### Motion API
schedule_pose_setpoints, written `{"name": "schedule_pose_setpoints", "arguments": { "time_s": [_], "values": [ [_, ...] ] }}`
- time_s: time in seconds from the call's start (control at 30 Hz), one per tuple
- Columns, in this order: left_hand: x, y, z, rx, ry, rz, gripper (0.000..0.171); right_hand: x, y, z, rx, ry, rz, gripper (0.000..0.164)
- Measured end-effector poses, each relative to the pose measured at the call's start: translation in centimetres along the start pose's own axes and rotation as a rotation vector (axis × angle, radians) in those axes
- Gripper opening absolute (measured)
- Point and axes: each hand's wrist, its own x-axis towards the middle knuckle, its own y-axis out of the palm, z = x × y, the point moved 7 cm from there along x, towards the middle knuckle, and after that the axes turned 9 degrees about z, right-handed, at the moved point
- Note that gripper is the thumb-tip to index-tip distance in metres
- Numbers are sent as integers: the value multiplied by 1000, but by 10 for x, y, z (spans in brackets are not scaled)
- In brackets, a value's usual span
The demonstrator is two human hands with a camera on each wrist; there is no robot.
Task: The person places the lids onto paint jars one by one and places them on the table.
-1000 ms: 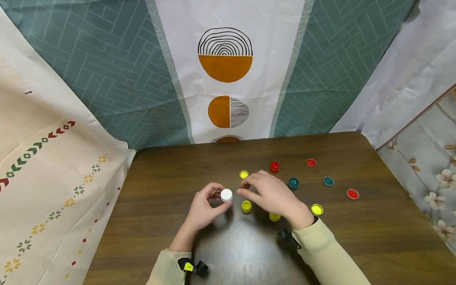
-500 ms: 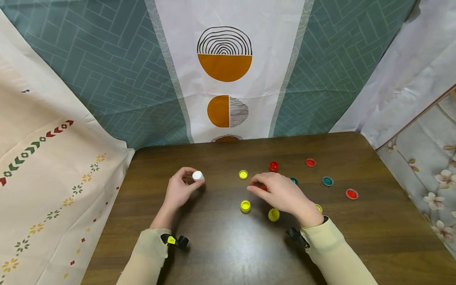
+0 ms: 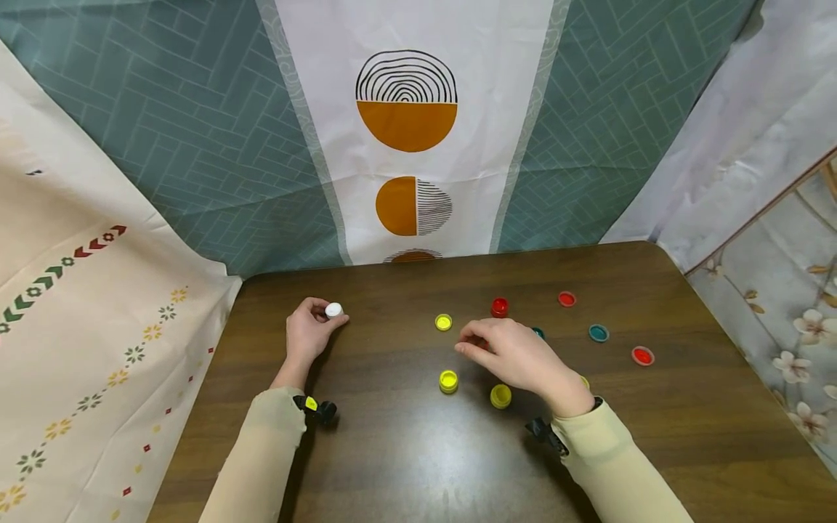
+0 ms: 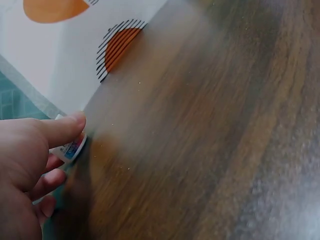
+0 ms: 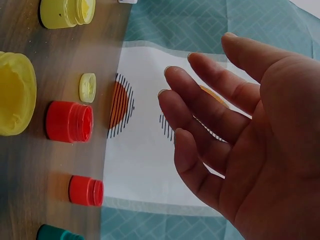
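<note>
Left hand point(image 3: 306, 334) moved farther left, pinching a white container point(image 3: 334, 310), right hand point(image 3: 513, 352) hovering, fingers point(image 5: 207, 101) loosely apart

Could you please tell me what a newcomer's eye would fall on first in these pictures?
Probably the bold orange-and-black circle on the white panel hanging behind the table. Next might come the bright red pot and yellow pot near the right hand, which hovers with nothing in its fingers. Towards the table's left side, the left hand pinches a small white pot.
</note>
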Motion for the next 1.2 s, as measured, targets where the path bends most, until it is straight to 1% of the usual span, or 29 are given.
{"name": "schedule_pose_setpoints", "arguments": {
  "time_s": [0.13, 0.33, 0.47, 0.67, 1.03, 1.2],
  "values": [
    [2, -1, 0, 0, -14, -14, 50, 0, -1, 0, 0, -7, -3, 11],
    [4, 1, -2, 6, -22, 12, 55, -1, -2, -1, 2, -7, -6, 10],
    [4, 1, -1, 17, -31, 23, 56, -1, -2, 0, 2, -11, -3, 11],
    [4, 1, 1, 32, -23, 20, 55, -1, -1, -1, 8, -11, 3, 9],
    [3, 1, 1, 17, -11, 14, 49, -2, 0, -3, 8, -12, 16, 10],
    [4, 1, 0, 16, -7, 17, 52, -3, 0, -3, 10, -7, 20, 12]
  ]
}}
